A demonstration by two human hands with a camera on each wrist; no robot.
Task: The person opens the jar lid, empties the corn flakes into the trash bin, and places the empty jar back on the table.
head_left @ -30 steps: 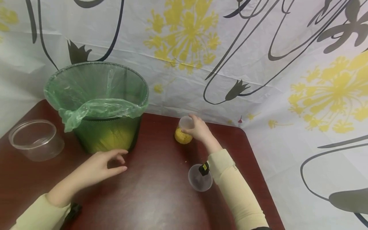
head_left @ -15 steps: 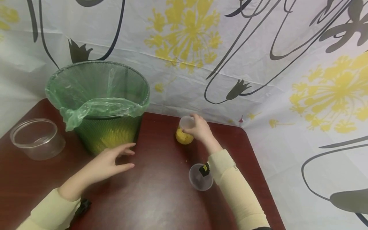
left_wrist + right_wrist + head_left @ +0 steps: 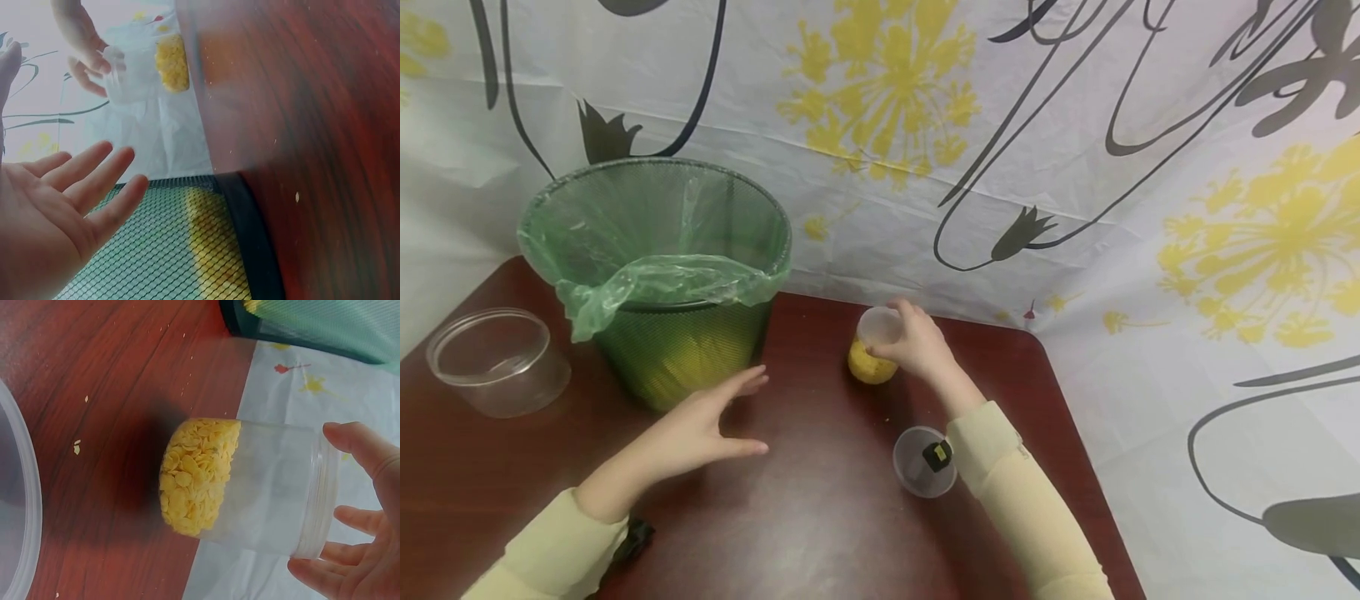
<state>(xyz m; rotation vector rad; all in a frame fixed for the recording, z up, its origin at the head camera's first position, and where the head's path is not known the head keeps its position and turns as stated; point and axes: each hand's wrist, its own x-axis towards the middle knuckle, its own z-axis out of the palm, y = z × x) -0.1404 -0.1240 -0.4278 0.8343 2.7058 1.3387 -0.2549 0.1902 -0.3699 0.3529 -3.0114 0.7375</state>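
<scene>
My right hand (image 3: 922,342) grips a clear plastic jar (image 3: 868,365) near its rim, thumb on one side and fingers on the other. Yellow flakes fill roughly the lower half of the jar (image 3: 200,478), and their surface slants in the right wrist view. A dark shadow lies by its base; whether the base touches the table I cannot tell. Beside the mesh basket (image 3: 662,358), my left hand (image 3: 692,429) is held with straight, spread fingers and nothing in it; its palm shows in the left wrist view.
Green bag film (image 3: 677,282) lines the basket, and yellow shows through its mesh. A clear round tub (image 3: 505,387) stands at the left. Near my right sleeve lies a shallow clear round dish or lid (image 3: 913,479). Small crumbs dot the table (image 3: 805,500); a patterned sheet (image 3: 850,250) hangs behind.
My left hand has moved right and its fingers have spread wider. The right hand, after staying nearly still, has shifted the jar slightly left and toward me.
</scene>
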